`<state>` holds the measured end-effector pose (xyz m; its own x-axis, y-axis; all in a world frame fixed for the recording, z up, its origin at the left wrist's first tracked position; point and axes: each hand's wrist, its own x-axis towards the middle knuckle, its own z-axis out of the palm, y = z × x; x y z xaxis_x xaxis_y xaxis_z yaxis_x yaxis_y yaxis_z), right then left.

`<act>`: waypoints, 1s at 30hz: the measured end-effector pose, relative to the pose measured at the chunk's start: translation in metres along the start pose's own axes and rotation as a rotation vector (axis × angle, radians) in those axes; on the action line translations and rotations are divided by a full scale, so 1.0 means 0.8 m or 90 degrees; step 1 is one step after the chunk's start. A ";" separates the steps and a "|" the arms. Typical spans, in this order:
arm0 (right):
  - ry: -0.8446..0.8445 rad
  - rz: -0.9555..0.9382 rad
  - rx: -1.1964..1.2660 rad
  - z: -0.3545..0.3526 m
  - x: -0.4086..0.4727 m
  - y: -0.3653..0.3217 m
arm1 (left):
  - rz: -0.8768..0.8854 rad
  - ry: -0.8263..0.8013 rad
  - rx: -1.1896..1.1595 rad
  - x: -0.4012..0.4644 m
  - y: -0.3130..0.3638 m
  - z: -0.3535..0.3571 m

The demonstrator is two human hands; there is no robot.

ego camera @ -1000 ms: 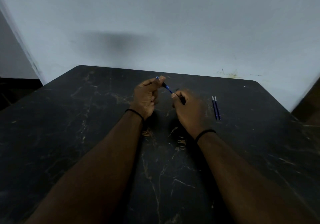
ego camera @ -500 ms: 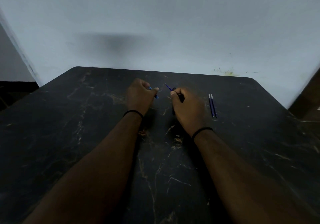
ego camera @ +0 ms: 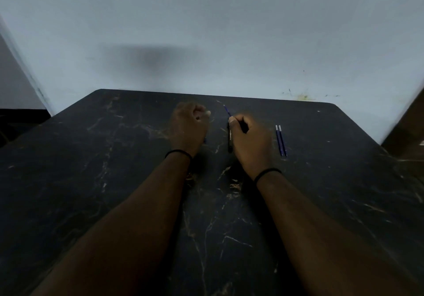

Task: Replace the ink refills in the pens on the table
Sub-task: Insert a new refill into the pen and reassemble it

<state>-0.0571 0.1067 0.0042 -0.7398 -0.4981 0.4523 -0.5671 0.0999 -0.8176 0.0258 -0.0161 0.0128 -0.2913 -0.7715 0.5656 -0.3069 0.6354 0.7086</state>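
My right hand (ego camera: 251, 141) is closed on a dark pen barrel (ego camera: 243, 126), and a thin blue refill (ego camera: 227, 110) sticks out of it toward the wall. My left hand (ego camera: 188, 127) is a blurred fist low over the table. A small blue pen piece (ego camera: 205, 141) shows at its lower edge. A black pen (ego camera: 229, 141) lies between the hands, close against my right thumb. Two blue refills (ego camera: 281, 140) lie side by side to the right of my right hand.
The black marble-pattern table (ego camera: 114, 181) stands against a pale wall (ego camera: 206, 32). Its far edge runs just behind the hands. A brown object (ego camera: 406, 135) stands beyond the right corner. Both wrists wear black bands.
The hands held one pen together and have since pulled apart. My left hand moved left and down with the blue piece, and the refill now stands bare out of the barrel.
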 end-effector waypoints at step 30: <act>0.310 -0.261 0.206 -0.028 0.014 -0.048 | 0.153 -0.132 -0.062 -0.030 0.032 0.028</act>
<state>-0.0517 0.1168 0.0489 -0.6109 0.0078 0.7916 -0.7538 -0.3115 -0.5786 0.0046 0.0194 0.0077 -0.5261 -0.5710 0.6302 -0.1218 0.7840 0.6086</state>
